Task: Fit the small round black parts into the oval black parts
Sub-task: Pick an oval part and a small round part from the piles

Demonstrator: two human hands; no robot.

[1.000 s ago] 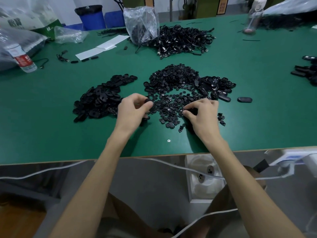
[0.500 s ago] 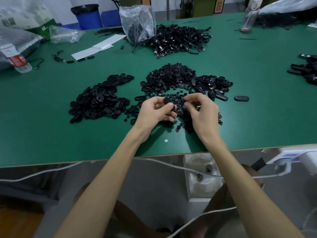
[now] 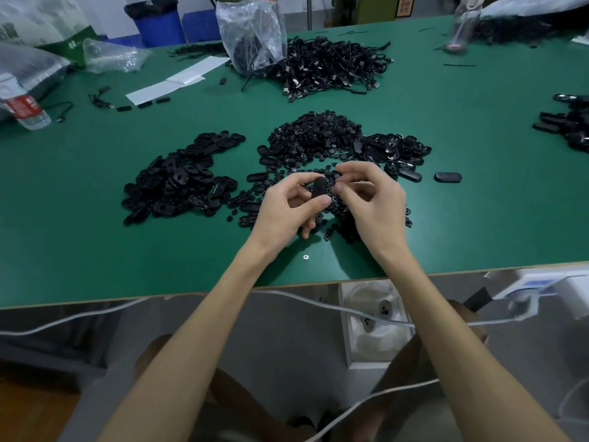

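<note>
My left hand (image 3: 287, 208) holds an oval black part (image 3: 319, 188) upright between thumb and fingers, just above the table. My right hand (image 3: 371, 199) is right beside it, fingertips pinched together near the oval part; whatever small round part they hold is hidden. Under both hands lies the heap of small round black parts (image 3: 315, 138). A pile of oval black parts (image 3: 181, 180) sits to the left, another pile of oval parts (image 3: 393, 151) to the right, and one lone oval part (image 3: 447, 177) further right.
The green table (image 3: 95, 244) carries a heap of black cables (image 3: 331, 67) with a plastic bag (image 3: 251, 33) at the back, white paper (image 3: 178, 79), a water bottle (image 3: 24, 106) at far left and more black parts (image 3: 570, 126) at far right. A white cable (image 3: 350, 311) hangs below the front edge.
My left hand picked an oval part from beside the left pile and brought it to the middle. My right hand lifted off the small round parts and closed in on the oval part.
</note>
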